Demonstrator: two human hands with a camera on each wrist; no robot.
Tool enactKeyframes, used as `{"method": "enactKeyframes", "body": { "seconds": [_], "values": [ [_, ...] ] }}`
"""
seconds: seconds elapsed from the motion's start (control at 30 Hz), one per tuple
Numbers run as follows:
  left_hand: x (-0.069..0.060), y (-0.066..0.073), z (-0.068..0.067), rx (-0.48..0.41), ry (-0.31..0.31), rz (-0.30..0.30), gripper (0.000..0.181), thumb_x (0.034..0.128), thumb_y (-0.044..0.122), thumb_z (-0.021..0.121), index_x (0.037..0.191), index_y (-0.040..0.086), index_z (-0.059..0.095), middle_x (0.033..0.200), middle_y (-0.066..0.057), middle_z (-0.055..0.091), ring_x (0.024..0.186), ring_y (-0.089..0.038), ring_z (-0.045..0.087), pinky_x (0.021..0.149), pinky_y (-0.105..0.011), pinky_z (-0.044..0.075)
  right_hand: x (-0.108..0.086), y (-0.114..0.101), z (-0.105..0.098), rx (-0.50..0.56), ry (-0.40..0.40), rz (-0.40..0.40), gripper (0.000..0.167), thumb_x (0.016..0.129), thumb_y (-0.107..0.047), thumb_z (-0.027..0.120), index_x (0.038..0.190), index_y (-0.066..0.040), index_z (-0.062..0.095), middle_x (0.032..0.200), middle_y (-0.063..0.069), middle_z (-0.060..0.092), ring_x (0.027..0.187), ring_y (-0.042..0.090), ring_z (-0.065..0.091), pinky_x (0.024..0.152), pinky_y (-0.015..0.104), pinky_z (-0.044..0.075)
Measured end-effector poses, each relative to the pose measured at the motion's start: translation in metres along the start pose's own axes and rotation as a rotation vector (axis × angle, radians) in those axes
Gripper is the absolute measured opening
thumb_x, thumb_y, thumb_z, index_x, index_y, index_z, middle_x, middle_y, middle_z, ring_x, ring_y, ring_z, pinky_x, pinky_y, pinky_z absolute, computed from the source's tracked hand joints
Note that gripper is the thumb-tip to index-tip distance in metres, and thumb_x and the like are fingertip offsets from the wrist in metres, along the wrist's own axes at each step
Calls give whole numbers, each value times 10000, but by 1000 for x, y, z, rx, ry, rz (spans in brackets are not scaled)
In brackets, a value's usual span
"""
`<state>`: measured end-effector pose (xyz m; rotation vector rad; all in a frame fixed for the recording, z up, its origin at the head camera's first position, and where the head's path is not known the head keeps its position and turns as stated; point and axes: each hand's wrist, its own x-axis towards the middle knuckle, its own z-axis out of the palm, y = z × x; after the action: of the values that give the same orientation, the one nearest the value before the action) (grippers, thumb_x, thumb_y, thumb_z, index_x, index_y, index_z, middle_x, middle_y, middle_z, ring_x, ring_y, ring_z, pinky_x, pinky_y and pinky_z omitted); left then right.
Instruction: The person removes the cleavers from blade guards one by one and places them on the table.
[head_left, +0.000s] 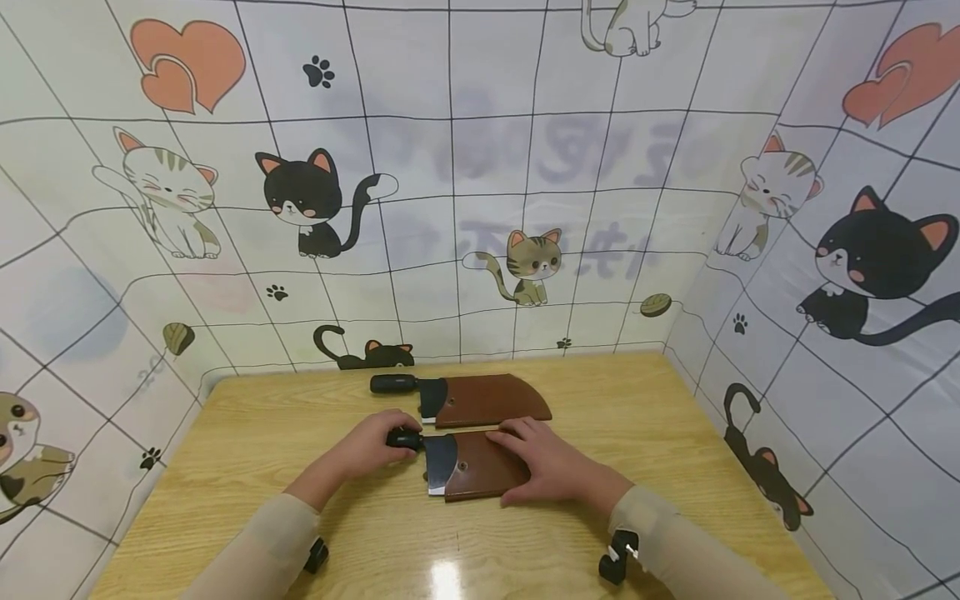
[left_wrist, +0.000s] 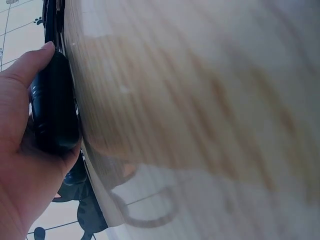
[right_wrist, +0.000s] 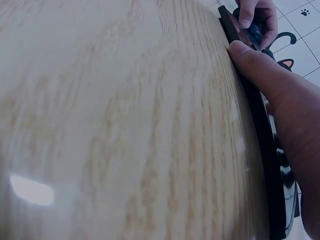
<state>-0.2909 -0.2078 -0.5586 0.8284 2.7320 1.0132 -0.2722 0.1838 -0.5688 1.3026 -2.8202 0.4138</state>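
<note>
A cleaver lies flat on the wooden table, most of its blade inside a brown leather sheath. My left hand grips its black handle; the left wrist view shows the thumb along that handle. Across the sheath's right part lies my right hand, holding it with fingers at the far edge and thumb at the near edge. Under this hand the sheath's right end is hidden. Just behind is a second cleaver in a similar brown sheath, touched by neither hand.
The wooden table meets walls covered in a cat-patterned grid cloth at the back and sides. A bright light reflection shows at the table's front. Small black devices are strapped at both wrists.
</note>
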Motion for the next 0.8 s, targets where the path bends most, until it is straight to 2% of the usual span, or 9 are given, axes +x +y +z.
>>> {"method": "enactKeyframes", "body": {
  "seconds": [0.3, 0.57, 0.8],
  "values": [
    [4, 6, 2, 2, -6, -42, 284, 920, 173, 931, 1148, 232, 772, 1107, 111, 703, 1087, -147, 662, 1019, -479, 555, -1, 3, 3, 30, 33, -5, 1069, 837, -844, 779, 1678, -251, 489, 1553, -8, 471, 1433, 184, 425, 1160, 448, 469],
    [0, 6, -1, -14, 36, 15, 303, 884, 150, 911, 1072, 301, 727, 1065, 143, 683, 1018, -121, 652, 937, -414, 559, -4, -4, -8, 22, 90, -32, 1123, 830, -790, 832, 1683, -153, 472, 1542, 15, 479, 1425, 214, 446, 1136, 482, 489],
    [-3, 11, -6, -13, 90, 61, 323, 875, 190, 933, 1078, 335, 728, 1070, 180, 693, 997, -91, 668, 913, -383, 574, -6, -9, -23, 30, 86, -14, 1155, 818, -774, 853, 1698, -143, 451, 1573, 12, 456, 1456, 203, 415, 1172, 473, 467]
  ]
}}
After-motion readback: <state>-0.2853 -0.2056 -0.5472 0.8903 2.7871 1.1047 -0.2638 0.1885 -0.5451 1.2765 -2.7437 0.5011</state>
